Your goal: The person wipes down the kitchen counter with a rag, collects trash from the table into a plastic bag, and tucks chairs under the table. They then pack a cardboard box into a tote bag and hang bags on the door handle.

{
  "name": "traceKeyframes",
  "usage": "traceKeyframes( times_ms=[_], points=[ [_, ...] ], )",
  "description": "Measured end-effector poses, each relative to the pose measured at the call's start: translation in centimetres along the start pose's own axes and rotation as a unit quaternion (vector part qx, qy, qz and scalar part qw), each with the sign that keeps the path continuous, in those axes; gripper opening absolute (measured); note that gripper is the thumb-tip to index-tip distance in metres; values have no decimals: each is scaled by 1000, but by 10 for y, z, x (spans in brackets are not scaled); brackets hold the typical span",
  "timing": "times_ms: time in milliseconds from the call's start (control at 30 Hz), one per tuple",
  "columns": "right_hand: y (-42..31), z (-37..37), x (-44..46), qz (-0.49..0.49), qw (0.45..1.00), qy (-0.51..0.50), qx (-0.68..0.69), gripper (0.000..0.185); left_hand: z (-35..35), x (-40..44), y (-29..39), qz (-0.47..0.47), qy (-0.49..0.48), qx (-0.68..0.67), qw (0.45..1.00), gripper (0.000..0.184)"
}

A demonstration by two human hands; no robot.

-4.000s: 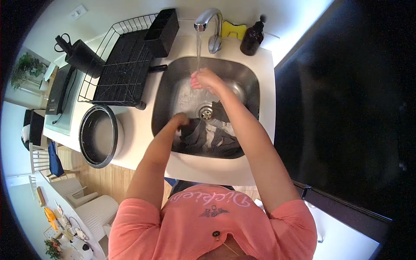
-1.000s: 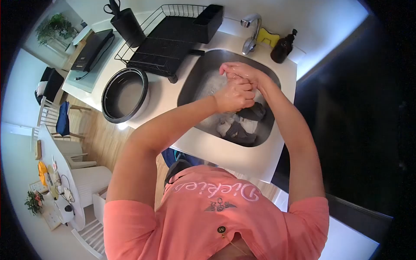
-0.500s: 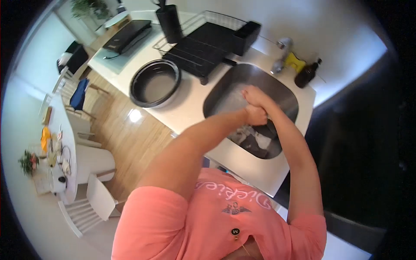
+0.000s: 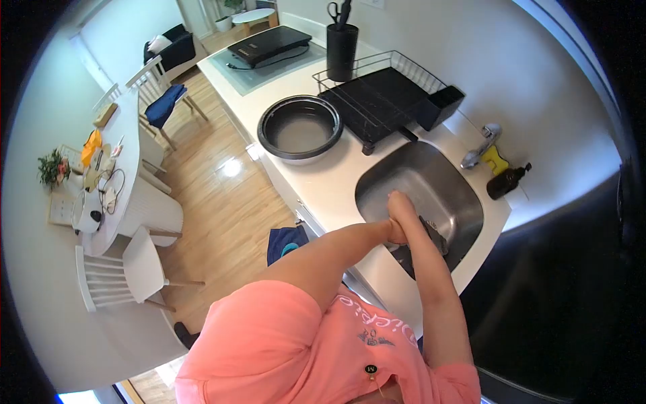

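Both my hands are low in the steel sink, close together with the wrists crossing. My left hand is closed and pressed against the right wrist, its fingers partly hidden behind that forearm. Just beyond it, my right hand is closed too, its fingers turned away from view. What either hand grips, if anything, is hidden. A dark, crumpled, wet-looking cloth shows beside my right forearm in the sink. More dark material lies under the forearms, mostly covered.
Left of the sink stands a round black-rimmed basin. Behind are a black dish rack and a utensil holder. A faucet, yellow sponge and dark bottle line the wall side. A dark blue cloth hangs by the cabinet.
The view has shifted, so the counter sits further right and lower. My hands stay together, now nearer the sink's front-left side. The pale blur in the sink no longer shows; bare metal does.
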State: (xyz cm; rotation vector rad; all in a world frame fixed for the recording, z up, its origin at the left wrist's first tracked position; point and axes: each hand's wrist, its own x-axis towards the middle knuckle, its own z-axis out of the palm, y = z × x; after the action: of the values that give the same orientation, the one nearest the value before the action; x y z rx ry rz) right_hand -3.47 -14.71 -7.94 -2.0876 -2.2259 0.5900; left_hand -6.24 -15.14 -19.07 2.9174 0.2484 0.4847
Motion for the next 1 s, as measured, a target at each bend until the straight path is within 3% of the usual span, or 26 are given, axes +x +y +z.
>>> traceKeyframes(
  times_ms=[133,200,267,300,333,367,400,433,467,567,600,633,700,733,767,833,867,900,967,1000],
  points=[
    [4,23,10,25,998,56,10,25,-2,-3,1,58,4,95,994,28],
    [30,31,24,-39,995,74,-56,29,-9,-4,1,109,10,175,979,24],
    [33,-6,10,88,991,16,95,35,-45,-5,7,169,-11,243,955,21],
    [16,-38,-23,63,932,21,357,39,-107,-10,31,141,-138,202,959,19],
    [51,-32,-11,113,891,2,440,42,-139,-22,37,185,-26,143,972,20],
    [27,-65,-46,125,852,-42,508,41,-159,-37,40,231,90,87,965,21],
    [7,-88,-72,150,753,-157,621,41,-172,-55,49,182,172,-5,968,20],
    [-26,-99,-100,73,716,-179,671,43,-184,-72,61,139,255,-94,952,19],
    [-18,-78,-100,54,739,-125,660,37,-198,-93,75,69,301,-180,934,19],
    [-94,-55,-112,-29,858,-124,498,32,-229,-183,105,-126,407,-407,808,22],
    [-140,-44,-117,-31,853,-108,509,28,-229,-219,104,-188,433,-462,751,24],
    [-174,-29,-114,-64,907,-72,410,24,-226,-257,101,-249,455,-511,685,26],
    [-264,-3,-114,-110,969,36,220,21,-205,-340,80,-312,529,-616,493,31],
    [-301,20,-109,-181,957,163,157,26,-211,-380,77,-411,532,-615,412,34],
    [-335,35,-105,-219,947,195,132,26,-215,-417,79,-502,528,-605,321,41],
    [-403,52,-97,-297,917,257,77,26,-243,-477,91,-589,513,-557,282,58],
    [-440,53,-96,-253,951,146,104,25,-259,-501,97,-629,507,-530,258,67],
    [-475,54,-97,-203,970,32,128,25,-274,-523,102,-601,507,-580,212,75],
    [-518,97,-82,-198,882,-128,408,22,-296,-562,109,-536,498,-671,121,91],
    [-548,108,-89,-209,843,-149,473,22,-281,-597,100,-374,475,-787,121,77]
  ],
)
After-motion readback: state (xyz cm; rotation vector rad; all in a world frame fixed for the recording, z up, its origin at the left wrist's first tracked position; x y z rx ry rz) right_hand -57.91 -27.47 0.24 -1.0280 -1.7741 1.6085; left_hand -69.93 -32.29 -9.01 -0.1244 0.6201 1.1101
